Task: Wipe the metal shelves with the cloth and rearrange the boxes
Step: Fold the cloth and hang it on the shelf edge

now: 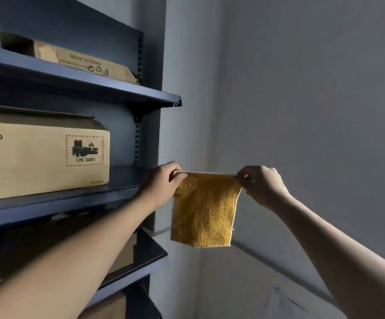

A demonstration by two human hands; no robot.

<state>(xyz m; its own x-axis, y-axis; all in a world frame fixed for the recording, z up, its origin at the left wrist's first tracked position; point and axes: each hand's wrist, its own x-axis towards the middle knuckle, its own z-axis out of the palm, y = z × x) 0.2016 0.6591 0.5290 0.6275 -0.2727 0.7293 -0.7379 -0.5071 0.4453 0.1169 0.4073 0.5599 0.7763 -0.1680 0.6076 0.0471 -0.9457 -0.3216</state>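
Square terry cloth: mustard yellow, pale cream stitched edging. Metal shelving unit: uniform dark blue-grey. Large cardboard box on middle shelf: plain tan, black lettering, label with red-and-tan hatched border and black battery pictogram. Flatter cardboard box on upper shelf: tan, black print. Plaster wall: light grey.
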